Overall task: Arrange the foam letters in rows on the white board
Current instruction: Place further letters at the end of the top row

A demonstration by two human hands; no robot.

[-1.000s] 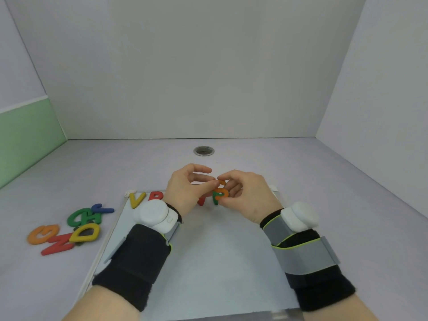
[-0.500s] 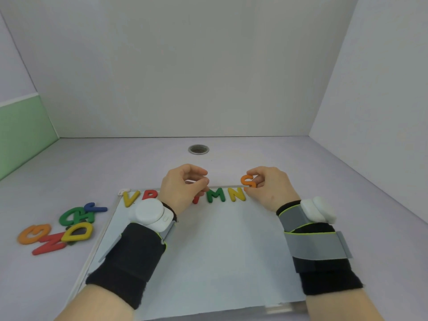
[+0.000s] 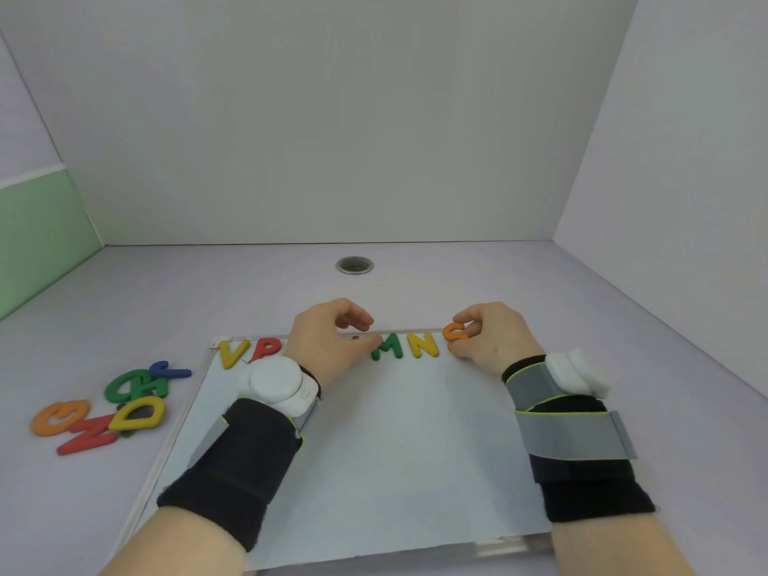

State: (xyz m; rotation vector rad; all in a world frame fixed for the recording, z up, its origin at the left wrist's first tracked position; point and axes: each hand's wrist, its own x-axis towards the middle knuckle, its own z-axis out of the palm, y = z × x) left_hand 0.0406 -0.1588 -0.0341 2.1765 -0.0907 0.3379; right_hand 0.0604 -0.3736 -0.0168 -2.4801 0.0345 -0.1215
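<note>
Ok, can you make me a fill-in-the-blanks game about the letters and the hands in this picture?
1. The right hand pinches the ____ letter S.
2. The green M sits just left of the yellow letter ____.
3. The yellow V lies on the white ____.
4. The pile of spare letters is on the person's ____ side.

Missing words: orange; N; board; left

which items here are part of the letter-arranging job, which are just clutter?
Job:
- white board
- top row: yellow V, red P, green M, yellow N
- orange S, pinched in right hand
- left hand, over the row
- loose letter pile left of the board

Not job:
- round metal grommet in the table
- wrist devices
</note>
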